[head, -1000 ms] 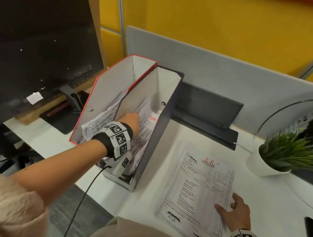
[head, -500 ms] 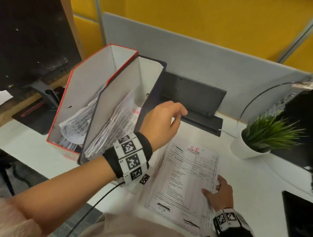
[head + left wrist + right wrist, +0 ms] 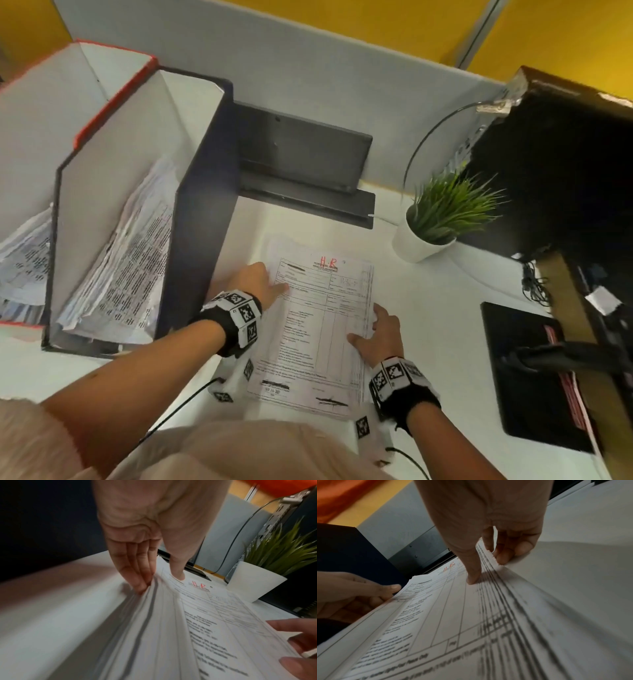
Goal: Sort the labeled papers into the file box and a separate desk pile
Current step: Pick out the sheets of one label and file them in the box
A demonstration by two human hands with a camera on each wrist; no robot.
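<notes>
A pile of printed papers, its top sheet marked "H.R" in red, lies flat on the white desk. My left hand holds the pile's left edge; in the left wrist view the thumb presses on top and the fingers tuck under the sheets. My right hand pinches the right edge: thumb on top, fingers curled beneath the stack. The dark blue file box stands just left of the pile with papers inside. A red-edged file box with papers is beside it.
A potted plant in a white pot stands right of the pile. A dark bracket sits against the grey partition behind it. A black pad and a dark computer case are at the right.
My left hand came out of the dark blue file box and dropped onto the left edge of the H.R pile. My right hand slid up the right edge. The head view tilted down.
</notes>
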